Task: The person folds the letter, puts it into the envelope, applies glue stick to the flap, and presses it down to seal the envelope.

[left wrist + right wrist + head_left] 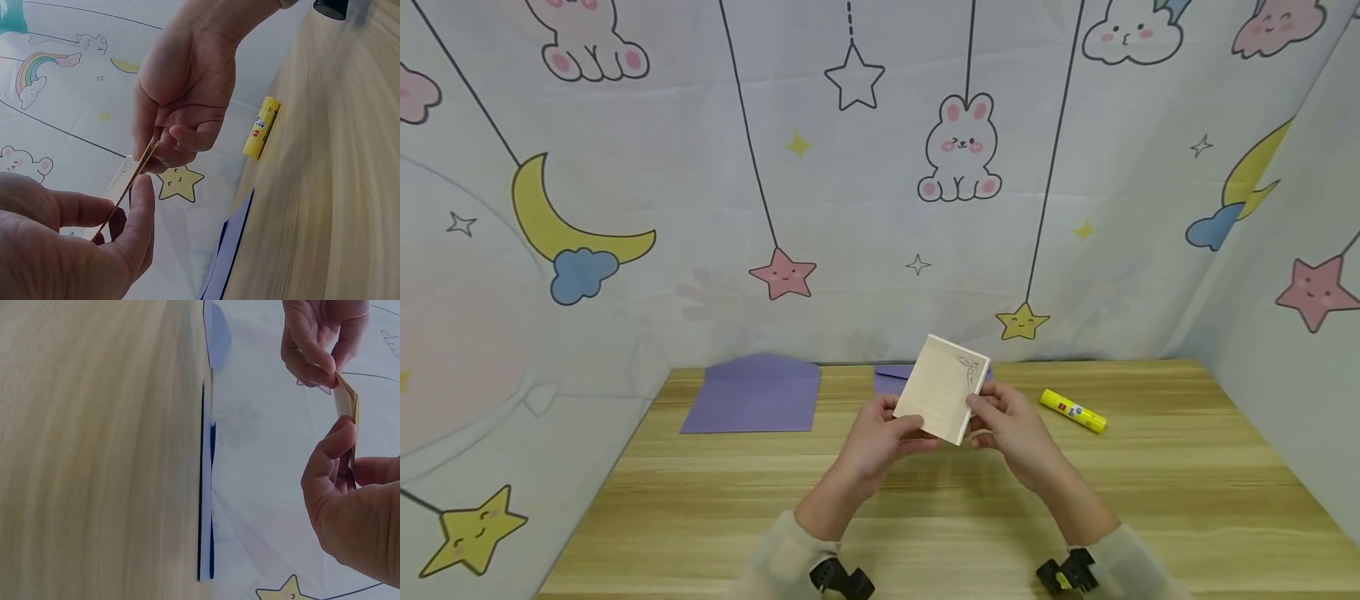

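Note:
A cream, folded letter paper (942, 392) with faint lines and a dark corner ornament is held up tilted above the table, between both hands. My left hand (880, 437) pinches its lower left part, thumb in front and fingers behind. The right hand (1011, 429) pinches the right edge the same way. In the left wrist view the paper (130, 187) is seen edge-on as a thin line. Layers and a bend show at the paper's edge (355, 419) in the right wrist view. Behind it lies a purple envelope (889, 379), mostly hidden by the paper.
Another purple envelope (752, 398), flap raised, lies at the back left of the wooden table (715, 517). A yellow glue stick (1073, 411) lies right of the right hand. A patterned white curtain (865, 208) hangs along the table's back edge.

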Motion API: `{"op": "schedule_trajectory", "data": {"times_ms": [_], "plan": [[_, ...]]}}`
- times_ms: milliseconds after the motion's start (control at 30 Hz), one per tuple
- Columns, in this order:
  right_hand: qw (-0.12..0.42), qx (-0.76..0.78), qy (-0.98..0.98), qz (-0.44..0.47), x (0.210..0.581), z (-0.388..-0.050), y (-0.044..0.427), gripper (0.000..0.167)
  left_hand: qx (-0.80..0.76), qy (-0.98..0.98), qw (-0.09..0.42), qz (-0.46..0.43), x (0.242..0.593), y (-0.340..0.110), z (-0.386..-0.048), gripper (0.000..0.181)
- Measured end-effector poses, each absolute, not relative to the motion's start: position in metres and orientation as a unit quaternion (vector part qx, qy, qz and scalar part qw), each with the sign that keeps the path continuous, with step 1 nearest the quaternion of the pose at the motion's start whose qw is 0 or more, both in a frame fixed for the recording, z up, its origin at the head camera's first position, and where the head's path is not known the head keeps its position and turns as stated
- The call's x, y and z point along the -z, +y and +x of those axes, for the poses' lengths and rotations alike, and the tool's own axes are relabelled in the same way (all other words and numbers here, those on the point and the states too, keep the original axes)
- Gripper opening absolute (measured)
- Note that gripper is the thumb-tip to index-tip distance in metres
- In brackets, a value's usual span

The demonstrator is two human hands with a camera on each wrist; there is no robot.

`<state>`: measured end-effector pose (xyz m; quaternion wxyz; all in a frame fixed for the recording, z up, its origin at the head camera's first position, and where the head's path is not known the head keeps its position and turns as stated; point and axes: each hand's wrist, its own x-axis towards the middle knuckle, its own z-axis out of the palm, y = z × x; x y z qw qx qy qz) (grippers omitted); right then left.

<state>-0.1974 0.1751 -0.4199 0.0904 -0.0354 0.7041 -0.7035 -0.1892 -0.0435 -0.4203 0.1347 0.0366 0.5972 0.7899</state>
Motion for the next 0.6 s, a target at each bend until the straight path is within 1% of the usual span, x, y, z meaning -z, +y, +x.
{"op": "schedule_trajectory", "data": {"times_ms": [100,200,333,600], "plan": [[0.076,0.696,0.713,-0.022,0.419,-0.198,0.175,0.033,-0.782,0.605,0.144,0.037,0.421,-0.044,-0.189,0.032],[0.062,0.691,0.720,-0.015,0.418,-0.200,0.175,0.031,-0.773,0.619,0.134,0.033,0.420,-0.045,-0.190,0.034],[0.052,0.686,0.726,-0.010,0.417,-0.202,0.176,0.030,-0.748,0.655,0.097,0.032,0.416,-0.052,-0.191,0.036],[0.051,0.679,0.732,-0.011,0.417,-0.202,0.182,0.033,-0.681,0.731,0.028,0.024,0.411,-0.075,-0.192,0.038]]}}
